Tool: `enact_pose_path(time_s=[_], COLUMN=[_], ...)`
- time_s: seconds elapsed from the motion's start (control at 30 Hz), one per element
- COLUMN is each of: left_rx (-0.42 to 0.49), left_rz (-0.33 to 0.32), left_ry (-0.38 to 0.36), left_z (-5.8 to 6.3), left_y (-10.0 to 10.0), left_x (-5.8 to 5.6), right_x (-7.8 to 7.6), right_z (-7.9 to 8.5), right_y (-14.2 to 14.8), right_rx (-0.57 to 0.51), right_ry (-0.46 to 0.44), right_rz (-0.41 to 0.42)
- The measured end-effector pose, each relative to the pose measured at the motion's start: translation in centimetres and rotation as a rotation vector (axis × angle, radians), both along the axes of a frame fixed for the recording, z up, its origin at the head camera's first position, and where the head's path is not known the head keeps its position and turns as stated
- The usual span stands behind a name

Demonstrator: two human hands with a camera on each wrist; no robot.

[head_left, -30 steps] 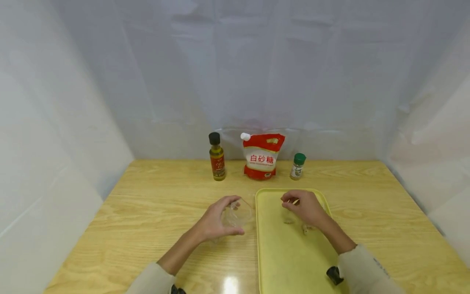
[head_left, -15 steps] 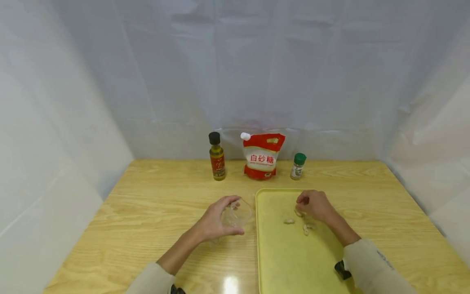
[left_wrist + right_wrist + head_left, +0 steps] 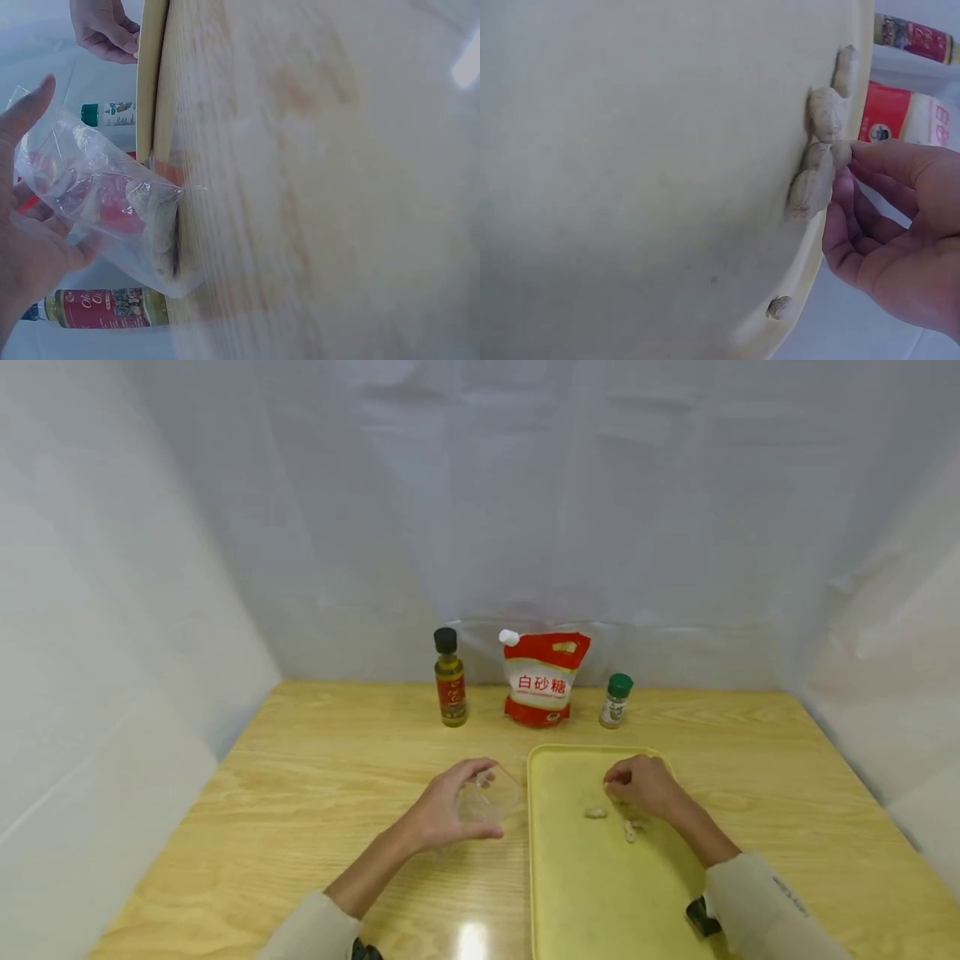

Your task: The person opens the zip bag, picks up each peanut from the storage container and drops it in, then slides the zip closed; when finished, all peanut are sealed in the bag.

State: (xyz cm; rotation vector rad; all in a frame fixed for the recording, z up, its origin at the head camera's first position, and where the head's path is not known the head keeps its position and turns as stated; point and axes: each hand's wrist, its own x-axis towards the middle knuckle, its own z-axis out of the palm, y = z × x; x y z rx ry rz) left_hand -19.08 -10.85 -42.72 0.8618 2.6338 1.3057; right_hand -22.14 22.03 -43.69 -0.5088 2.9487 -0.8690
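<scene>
My left hand [image 3: 450,810] holds a clear plastic bag [image 3: 491,797] with its mouth spread, just left of the yellow tray [image 3: 577,902]. Pale peanuts [image 3: 159,225] lie at the bottom of the bag in the left wrist view. Over the far right part of the tray, my right hand [image 3: 645,787] pinches a peanut [image 3: 841,154] between thumb and fingertips. Close to it on the tray lie several more unshelled peanuts [image 3: 811,180], one of them apart [image 3: 780,307] near the rim. The head view shows a peanut [image 3: 596,812] left of the right hand.
Behind the tray stand an olive oil bottle [image 3: 451,685], a red and white sugar pouch [image 3: 542,681] with a white cap, and a small green-capped jar [image 3: 615,703]. The wooden table [image 3: 322,777] meets white sheeting [image 3: 525,510] at the back and sides.
My right hand has moved to the right across the tray and down to the peanuts, where it has taken hold of one. The left hand stays in place with the bag.
</scene>
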Motion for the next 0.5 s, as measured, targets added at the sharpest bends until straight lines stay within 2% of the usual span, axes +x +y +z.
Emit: enact_pose_path(time_s=[0.23,0.5], left_rx=[-0.011,0.001], left_rz=[0.007,0.004], left_ry=[-0.008,-0.013], left_z=[0.1,0.0], left_y=[0.0,0.0], left_x=[0.0,0.1], right_x=[0.5,1.0], right_z=[1.0,2.6], right_y=[-0.5,-2.3], right_rx=[-0.068,-0.204], right_ry=[0.022,0.05], right_rz=[-0.001,-0.015])
